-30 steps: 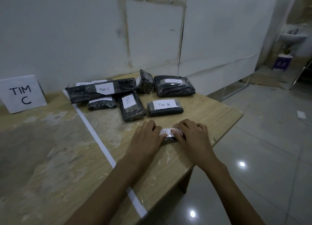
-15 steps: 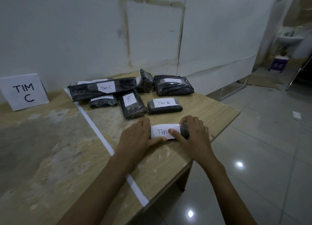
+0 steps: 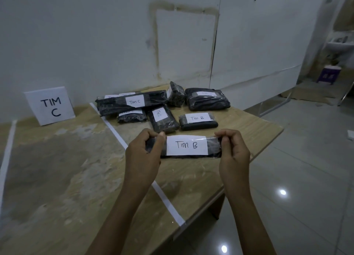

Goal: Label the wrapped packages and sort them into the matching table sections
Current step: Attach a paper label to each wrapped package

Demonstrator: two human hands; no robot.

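Two hands: raised side by side over the table (image 3: 57,178), forearms coming up from the lower edge, one hand at each end of the held package (image 3: 212,144).
Sign (image 3: 50,105): white card reading "TIM C", standing against the wall at the table's far left.
Tape line (image 3: 134,159): white strip running from the wall to the near edge and dividing the table; the left forearm crosses over it.
Left hand (image 3: 143,155): fingers curled round the package's left end, thumb on top by the label's edge.
Labelled pile (image 3: 132,102): dark wrapped packages lying right of the tape line near the wall, several marked "Tim C"; a nearer one (image 3: 198,121) is marked "Tim B".
Label (image 3: 186,145): white paper reading "Tim B", facing up on the held package, which sits level between the hands over the section right of the tape.
Right hand (image 3: 234,155): thumb and forefinger pinch the plastic wrap at the right end, the other fingers curled toward the palm.
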